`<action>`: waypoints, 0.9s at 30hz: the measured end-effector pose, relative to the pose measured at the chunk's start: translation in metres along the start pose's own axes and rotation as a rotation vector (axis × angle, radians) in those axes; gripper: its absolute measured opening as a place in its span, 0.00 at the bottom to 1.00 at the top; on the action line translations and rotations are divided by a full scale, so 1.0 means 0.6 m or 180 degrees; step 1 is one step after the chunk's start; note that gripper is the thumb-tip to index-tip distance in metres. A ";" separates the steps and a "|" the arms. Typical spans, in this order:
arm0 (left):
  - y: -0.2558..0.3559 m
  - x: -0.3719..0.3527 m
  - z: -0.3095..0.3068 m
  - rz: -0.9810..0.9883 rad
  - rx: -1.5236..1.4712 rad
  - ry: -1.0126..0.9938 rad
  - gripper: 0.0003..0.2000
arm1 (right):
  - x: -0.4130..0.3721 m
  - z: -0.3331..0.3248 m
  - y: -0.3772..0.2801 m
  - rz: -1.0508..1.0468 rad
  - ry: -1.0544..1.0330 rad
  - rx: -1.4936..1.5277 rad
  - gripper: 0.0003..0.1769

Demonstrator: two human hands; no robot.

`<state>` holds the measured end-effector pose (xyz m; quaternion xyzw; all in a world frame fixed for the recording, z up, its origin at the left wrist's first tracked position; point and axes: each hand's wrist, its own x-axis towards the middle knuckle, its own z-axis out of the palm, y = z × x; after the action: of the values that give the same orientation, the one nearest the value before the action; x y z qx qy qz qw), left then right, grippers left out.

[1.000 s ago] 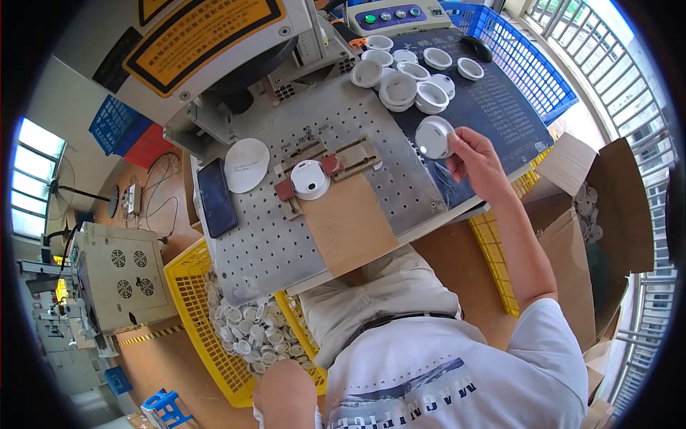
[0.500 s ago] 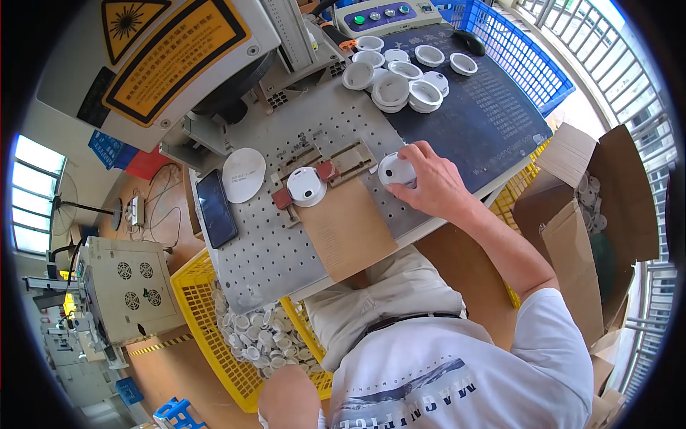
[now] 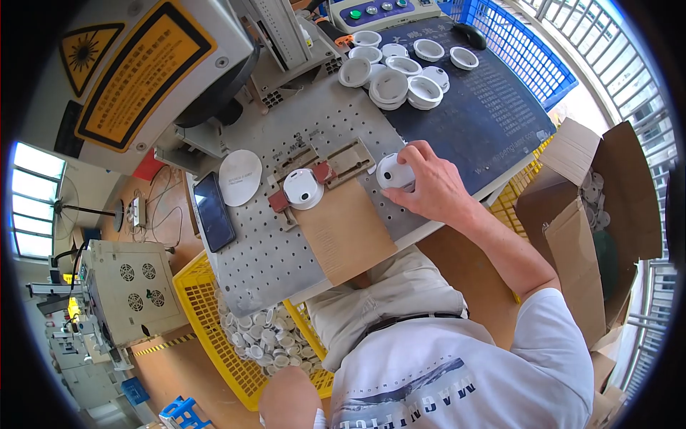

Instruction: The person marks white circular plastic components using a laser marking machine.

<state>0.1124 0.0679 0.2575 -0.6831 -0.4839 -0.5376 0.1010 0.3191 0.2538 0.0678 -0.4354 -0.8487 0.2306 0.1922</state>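
My right hand [image 3: 437,187] grips a round white plastic cap [image 3: 395,172] by its edge, thumb and fingers on either side. The cap has a dark hole and is held over the perforated metal plate [image 3: 264,275]. To its left, a similar white cap [image 3: 303,189] sits between the reddish-brown blocks of a fixture [image 3: 325,172]. A brown cardboard sheet [image 3: 346,232] lies just in front of that fixture. My left hand is out of view; only a bent bare part of a limb shows at the bottom.
White ring-shaped parts [image 3: 389,87] cluster on the dark mat [image 3: 486,121]. A phone [image 3: 214,212] and white disc [image 3: 241,178] lie at left. A laser-labelled machine head [image 3: 153,79] overhangs the plate. Below stand a yellow crate [image 3: 207,332] of white parts and a cardboard box [image 3: 572,243].
My right hand stays almost in place with the cap, shifted only slightly. The camera view has moved a little, so the machine head appears further left.
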 end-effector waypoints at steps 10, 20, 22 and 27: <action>-0.268 -0.192 0.240 -0.0783 0.2021 -0.2148 0.08 | -0.008 -0.008 0.013 -0.0456 -0.0095 0.0462 0.27; -0.204 -0.330 0.122 -0.0854 0.1502 -0.1894 0.10 | -0.004 0.024 -0.039 -0.1411 -0.0496 0.0517 0.22; -0.203 -0.380 0.054 -0.2170 0.1394 -0.1303 0.20 | 0.002 0.042 -0.073 -0.1649 -0.0586 0.0312 0.20; -0.217 -0.495 -0.189 -0.2922 0.2500 -0.0668 0.20 | 0.027 0.085 -0.125 -0.1682 -0.0668 0.0113 0.20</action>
<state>-0.0460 -0.1041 0.0063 -0.3659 -0.8981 -0.2376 0.0552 0.2348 0.2171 0.0698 -0.1694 -0.9438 0.2313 0.1643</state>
